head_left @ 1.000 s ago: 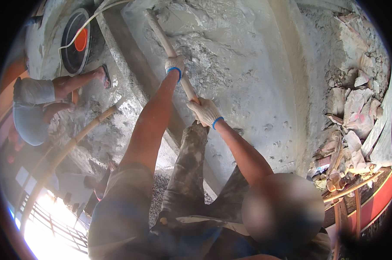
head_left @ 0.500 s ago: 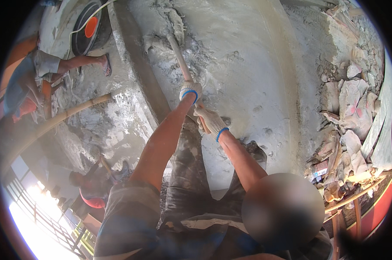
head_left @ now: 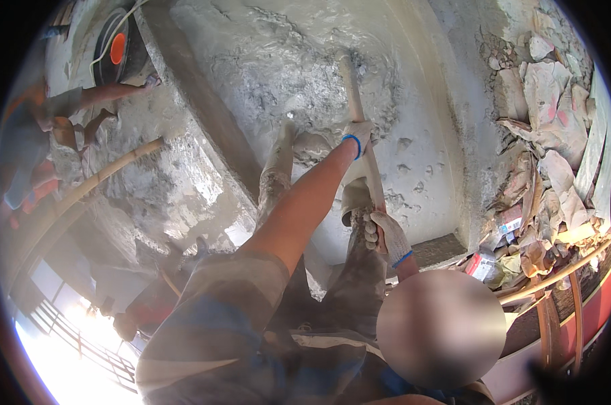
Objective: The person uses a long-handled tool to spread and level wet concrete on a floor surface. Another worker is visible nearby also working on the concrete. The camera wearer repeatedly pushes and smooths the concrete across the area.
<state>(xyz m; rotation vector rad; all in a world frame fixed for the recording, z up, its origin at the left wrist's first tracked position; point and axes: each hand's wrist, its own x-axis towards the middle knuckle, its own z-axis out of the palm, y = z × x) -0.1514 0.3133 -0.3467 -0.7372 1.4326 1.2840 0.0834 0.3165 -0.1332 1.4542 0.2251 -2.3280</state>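
Both my hands wear pale knitted gloves with blue cuffs and grip one long wooden handle. My left hand is wrapped round it partway along. Lower down, near my right leg, my right hand is closed round its near end. The far end of the handle goes down into wet grey mortar, where the tool's head is hidden, so I cannot tell whether it is a shovel or a hoe. My legs stand in the mortar, trousers smeared grey.
A raised concrete edge bounds the mortar at left. Beyond it are a black tub with an orange thing inside, a bamboo pole and co-workers. Torn paper sacks and rubble lie at right.
The tool's far end has swung right and sunk out of sight in the mortar. My left hand has moved right; my right hand has drawn back toward me and right, farther from the left.
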